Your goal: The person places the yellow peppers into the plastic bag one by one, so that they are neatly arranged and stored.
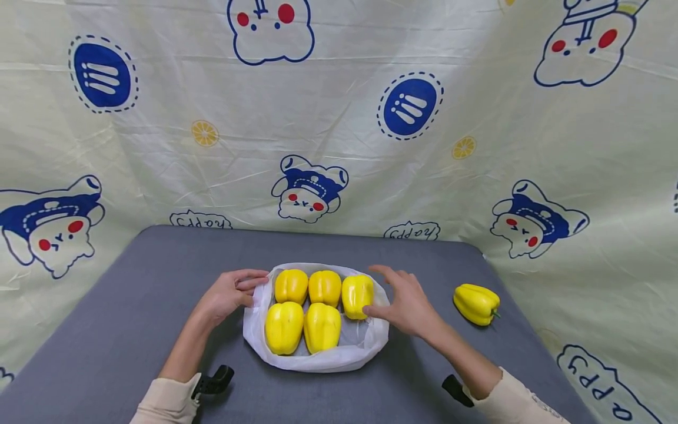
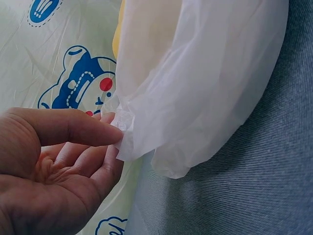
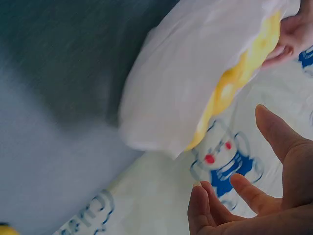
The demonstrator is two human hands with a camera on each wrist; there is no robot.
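A white plastic bag [image 1: 339, 360] with its mouth open upward sits on the grey table. Inside it stand several yellow bell peppers [image 1: 284, 328], in a back row and a front row, with a gap at front right. My left hand [image 1: 225, 296] pinches the bag's left edge between thumb and fingers, as the left wrist view shows. Over the bag's right side, beside the back-right pepper [image 1: 357, 294], my right hand [image 1: 410, 303] hovers with fingers spread and nothing held. In the right wrist view those fingers are apart from the bag [image 3: 168, 83].
Another yellow bell pepper [image 1: 477, 304] lies on its side at the table's right, its green stem toward the front right. The grey table [image 1: 175, 259] ends at a printed cloth backdrop [image 1: 339, 118] behind it and at both sides.
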